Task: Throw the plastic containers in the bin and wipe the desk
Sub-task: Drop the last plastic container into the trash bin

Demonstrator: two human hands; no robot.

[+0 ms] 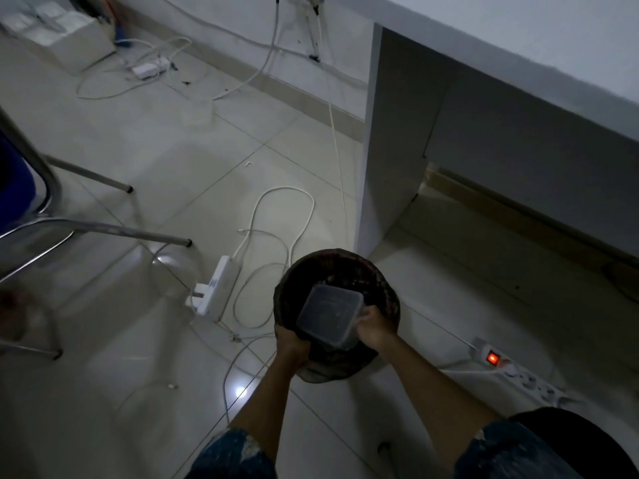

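Observation:
A dark round bin [380, 281] stands on the tiled floor by the white desk's side panel [387, 167]. Over its mouth I hold a clear square plastic container [328, 314], tilted. My left hand [292, 344] grips the container's near-left corner at the bin's rim. My right hand [375, 328] grips its right edge, with fingers curled over it. The desk top [553, 39] runs across the upper right. Nothing on it shows from here.
White cables [276, 216] loop over the floor left of the bin, with a white power strip [216, 286] beside them. Another strip with a lit red switch [492, 358] lies to the right. A metal-legged blue chair [41, 216] stands at the left.

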